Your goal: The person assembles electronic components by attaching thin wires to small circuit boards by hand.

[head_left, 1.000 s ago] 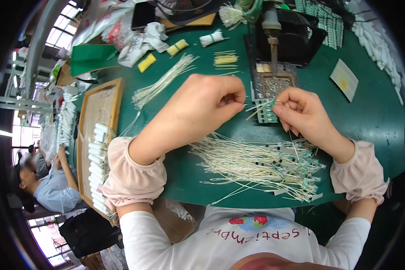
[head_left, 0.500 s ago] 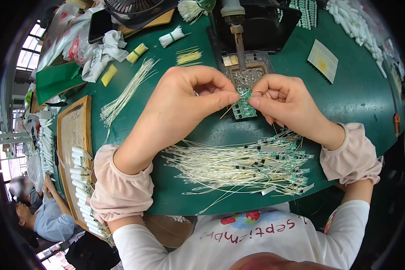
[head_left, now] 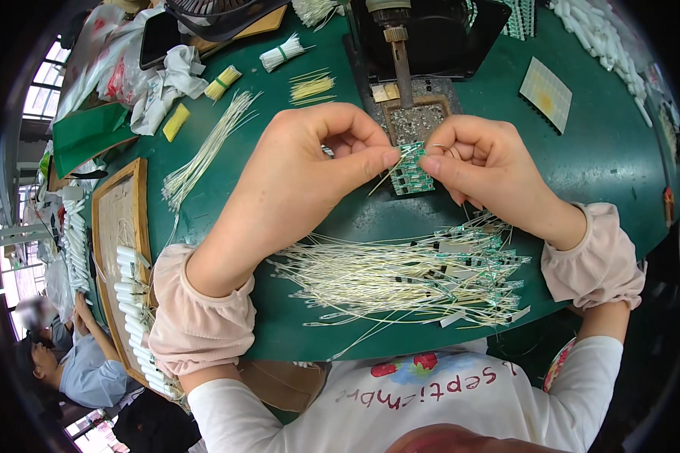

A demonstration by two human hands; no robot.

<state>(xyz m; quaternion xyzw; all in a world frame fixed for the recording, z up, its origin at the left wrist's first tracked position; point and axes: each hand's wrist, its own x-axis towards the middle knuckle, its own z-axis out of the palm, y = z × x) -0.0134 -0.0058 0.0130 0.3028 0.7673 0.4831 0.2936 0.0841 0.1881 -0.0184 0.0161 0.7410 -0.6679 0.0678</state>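
Your green circuit panel (head_left: 413, 175) sits in the narrow space between your hands: just right of your left grip (head_left: 310, 155) and just left of your right grip (head_left: 491, 162). Its long axis runs away from your body, roughly crosswise to the line joining your fingertips, so your hands meet it along its sides, near its far end. Neither hand is clearly nearer; your right thumb seems to overlap the panel's right edge, while your left thumb tip ends at its left edge. Whether either one presses on it, you cannot tell from this view.

Your left grip is a closed thumb-and-finger pinch, apparently on a pale wire (head_left: 381, 181) that slants from the panel toward you and to the left. Your right grip is pinched too, seemingly on a thin strand (head_left: 439, 145) that arches out at the fingertips, with the other fingers curled in.

Beyond both grips, the soldering iron (head_left: 401, 72) points down over the speckled tray (head_left: 387, 113), apart from your fingers. On your side of the grips, a heap of wires (head_left: 385, 272) lies across the green counter (head_left: 597, 174).

A second ago, your left fingertips stood apart from the panel; that gap has closed. Since half a second ago, hands and panel have kept nearly the same arrangement.
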